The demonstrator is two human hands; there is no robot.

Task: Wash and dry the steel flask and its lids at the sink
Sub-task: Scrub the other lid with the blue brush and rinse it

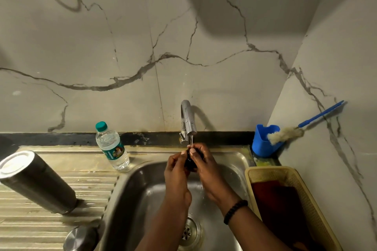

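Steel lid (80, 238) at near edge of drainboard (51, 224), round, brushed, domed. Flask (36, 181) farther back on same ribbed drainboard, standing inverted, dark steel body, pale base up. Over sink (132, 199), left hand (176, 175) and right hand (206, 167) together, fingers curled round small black lid (190, 162) under thin water stream from tap (187, 120). Basket (306, 199) right, dark red cloth (279, 206) inside. Water bottle (112, 146) behind, beside sink. Blue holder (264, 140) with brush (289, 133) in far corner.
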